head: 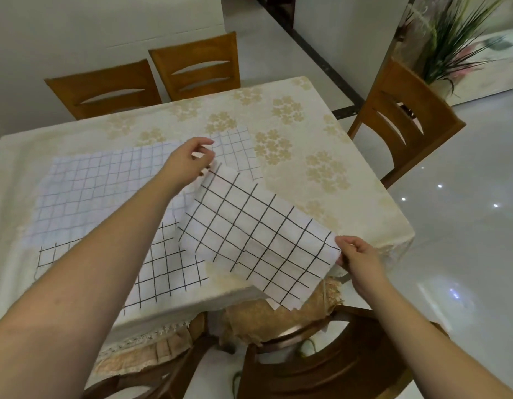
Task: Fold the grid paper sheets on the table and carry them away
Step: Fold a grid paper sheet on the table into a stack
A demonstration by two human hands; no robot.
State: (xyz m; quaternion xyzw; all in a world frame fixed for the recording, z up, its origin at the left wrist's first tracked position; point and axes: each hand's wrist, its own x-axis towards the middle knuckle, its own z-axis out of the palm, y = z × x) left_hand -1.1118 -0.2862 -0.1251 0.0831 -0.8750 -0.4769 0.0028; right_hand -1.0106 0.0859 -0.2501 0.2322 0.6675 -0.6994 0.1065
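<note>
A folded white sheet with a bold black grid (255, 237) hangs in the air over the table's near right corner. My left hand (189, 162) pinches its far corner and my right hand (356, 257) pinches its near right corner. Under my left arm a second bold-grid sheet (166, 272) lies flat at the table's front edge. A larger sheet with a faint blue grid (91, 194) lies spread on the left and middle of the table, and part of it shows beyond my left hand.
The table wears a cream cloth with beige flowers (301, 133). Two wooden chairs (192, 67) stand at the far side, one (405, 125) at the right, one (321, 364) close below me. A potted plant (451, 38) stands at the back right.
</note>
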